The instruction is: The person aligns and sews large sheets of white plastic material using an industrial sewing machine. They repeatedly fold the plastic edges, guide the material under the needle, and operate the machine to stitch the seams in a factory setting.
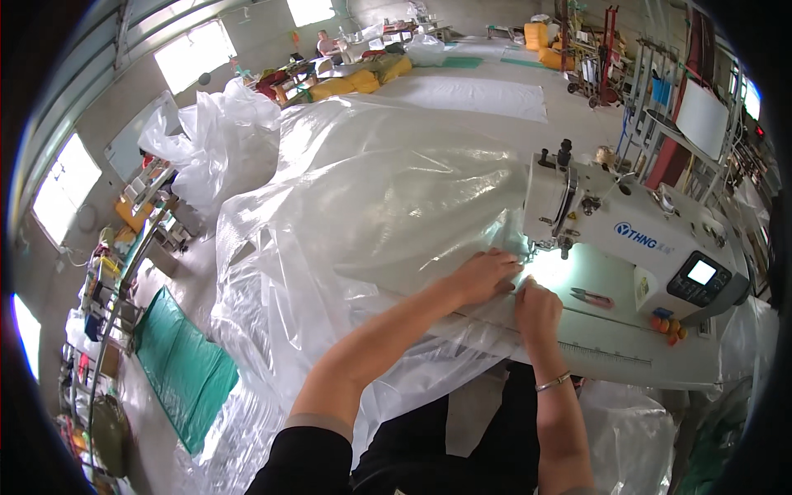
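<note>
A large translucent plastic sheet [388,198] covers the table in broad, glossy folds and hangs over its near edge. Its right edge runs to the lit needle area of a white sewing machine [610,206]. Just left of the presser foot, my left hand [488,276] lies palm down on the sheet, fingers stretched toward the needle. Close beside it, nearer to me, my right hand [538,312] is closed, pinching the sheet's edge; the fingertips are partly hidden. A pair of thread snips [592,298] rests on the machine bed, right of my right hand.
A ruler scale [606,355] runs along the table's near edge. Small orange objects [668,330] sit under the machine's control panel [701,274]. Bunched clear plastic [223,148] stands at the far left, above a green sheet [181,363] on the floor. A person [326,45] is far back.
</note>
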Demonstrator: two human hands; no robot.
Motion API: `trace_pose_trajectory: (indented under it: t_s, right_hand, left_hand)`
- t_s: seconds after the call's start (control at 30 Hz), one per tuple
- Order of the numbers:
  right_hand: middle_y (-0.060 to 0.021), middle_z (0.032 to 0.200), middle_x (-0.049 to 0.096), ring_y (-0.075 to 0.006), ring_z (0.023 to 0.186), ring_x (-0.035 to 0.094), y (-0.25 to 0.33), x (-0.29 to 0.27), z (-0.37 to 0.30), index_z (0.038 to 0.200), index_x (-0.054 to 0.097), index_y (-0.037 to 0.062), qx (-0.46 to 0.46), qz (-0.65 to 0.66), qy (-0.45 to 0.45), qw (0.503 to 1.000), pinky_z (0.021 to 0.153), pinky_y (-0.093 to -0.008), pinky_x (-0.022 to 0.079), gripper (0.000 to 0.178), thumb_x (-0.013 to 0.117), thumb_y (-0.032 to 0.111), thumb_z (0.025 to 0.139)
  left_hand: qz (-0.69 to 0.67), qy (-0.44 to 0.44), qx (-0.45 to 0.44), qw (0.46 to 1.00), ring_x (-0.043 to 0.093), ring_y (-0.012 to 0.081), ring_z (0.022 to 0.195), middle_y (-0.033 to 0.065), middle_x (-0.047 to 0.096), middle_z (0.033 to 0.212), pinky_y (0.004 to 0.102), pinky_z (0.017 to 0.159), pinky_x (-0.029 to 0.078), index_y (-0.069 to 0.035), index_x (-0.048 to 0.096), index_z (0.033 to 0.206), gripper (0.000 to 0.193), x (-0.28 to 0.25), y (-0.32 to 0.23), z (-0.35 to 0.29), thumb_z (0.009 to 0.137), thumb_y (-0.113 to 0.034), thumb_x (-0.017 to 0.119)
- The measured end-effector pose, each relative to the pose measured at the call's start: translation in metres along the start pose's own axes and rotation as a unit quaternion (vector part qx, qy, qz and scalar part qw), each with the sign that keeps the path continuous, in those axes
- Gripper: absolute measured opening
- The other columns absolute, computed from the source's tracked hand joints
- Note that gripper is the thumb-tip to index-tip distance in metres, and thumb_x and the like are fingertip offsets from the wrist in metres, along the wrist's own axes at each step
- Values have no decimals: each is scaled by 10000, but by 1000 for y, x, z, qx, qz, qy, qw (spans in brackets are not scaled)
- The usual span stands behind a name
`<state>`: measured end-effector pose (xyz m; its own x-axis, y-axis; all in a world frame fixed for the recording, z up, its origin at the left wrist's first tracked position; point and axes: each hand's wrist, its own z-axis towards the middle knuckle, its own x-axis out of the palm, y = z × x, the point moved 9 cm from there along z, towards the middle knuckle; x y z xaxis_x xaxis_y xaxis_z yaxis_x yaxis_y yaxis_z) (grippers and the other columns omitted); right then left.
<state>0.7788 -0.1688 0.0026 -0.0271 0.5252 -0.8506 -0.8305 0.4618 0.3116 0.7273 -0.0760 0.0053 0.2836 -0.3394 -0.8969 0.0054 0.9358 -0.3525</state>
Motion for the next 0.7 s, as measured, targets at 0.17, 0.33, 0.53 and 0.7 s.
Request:
trace_pose_trajectory:
  t_s: [0.17, 0.33, 0.53, 0.7]
  right_hand:
    - [-179, 642, 627, -343, 603, 644, -2, 1, 2, 796, 613, 20, -20, 13, -30, 999, 560, -445, 507, 118, 548, 109, 840]
    - [-174, 623, 620, -348, 593, 643, -7, 3, -1, 784, 588, 33, -7, 16, -29, 999, 548, -443, 510, 104, 557, 117, 836]
    - [-139, 654, 648, -285, 596, 661, -9, 3, -2, 874, 618, 12, 4, 1, -7, 1000, 556, -384, 527, 142, 608, 135, 805]
    - [-150, 650, 643, -300, 600, 658, -6, 3, -1, 861, 612, 14, 6, 11, -5, 1000, 560, -392, 524, 127, 610, 125, 800]
  left_hand:
    - [-1, -69, 13, 998, 448, 321, 1257, 95, 515, 1342, 459, 1053, 331, -89, 601, 1204, 363, 5, 8, -9, 861, -206, 615]
    - [-4, -34, -12, 999, 408, 289, 1297, 81, 501, 1360, 438, 1060, 317, -104, 592, 1228, 368, 0, -3, -8, 878, -218, 592]
    - [-8, -24, -21, 999, 398, 281, 1304, 64, 493, 1370, 443, 1064, 312, -110, 589, 1236, 373, 3, -2, -6, 888, -246, 588]
    - [4, -27, -26, 999, 393, 269, 1308, 54, 488, 1376, 455, 1063, 311, -125, 587, 1244, 377, 2, 0, -8, 889, -250, 587]
